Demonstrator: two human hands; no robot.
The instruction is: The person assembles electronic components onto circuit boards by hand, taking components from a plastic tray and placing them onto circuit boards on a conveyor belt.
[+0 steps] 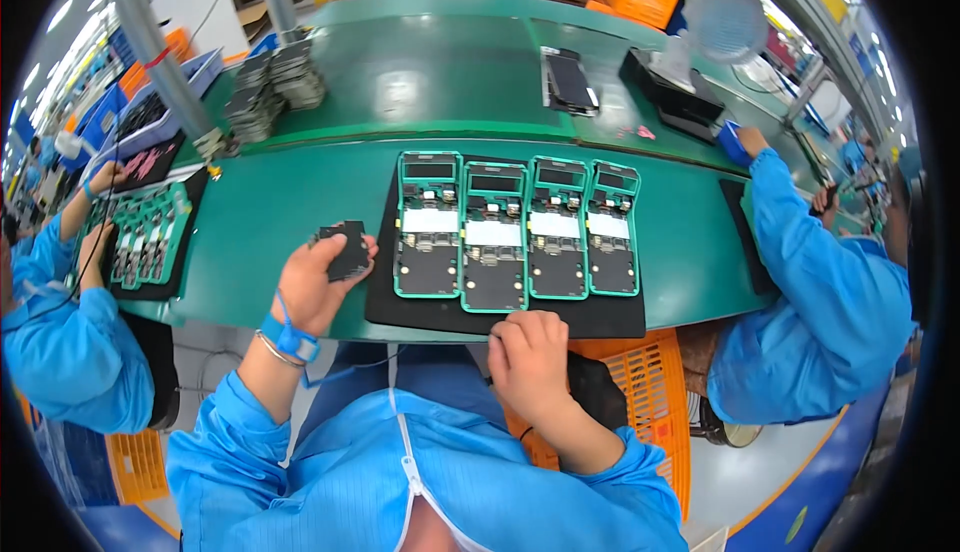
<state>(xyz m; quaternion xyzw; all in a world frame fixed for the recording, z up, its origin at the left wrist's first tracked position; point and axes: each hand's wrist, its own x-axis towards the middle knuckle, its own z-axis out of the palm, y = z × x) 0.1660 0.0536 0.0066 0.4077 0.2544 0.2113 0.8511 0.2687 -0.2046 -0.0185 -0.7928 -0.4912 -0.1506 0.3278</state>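
My left hand (318, 277) is closed round a small stack of thin black rectangular pieces (348, 250), held above the green table left of a black mat (425, 318). On the mat, several green-rimmed phone housings (494, 277) lie side by side, each with a white strip across its middle and a black lower part. Just below the second housing from the left, my right hand (530, 357) is at the mat's front edge. Its fingers are curled and their tips are hidden, so I cannot make out what they hold. A blue strap (290, 340) circles my left wrist.
Stacks of grey flat parts (272, 92) stand at the back left. A dark flat panel (570, 84) and a black box (672, 97) lie at the back right. People in blue work at both sides, the left one beside more green housings (150, 237). An orange crate (650, 382) stands below the table.
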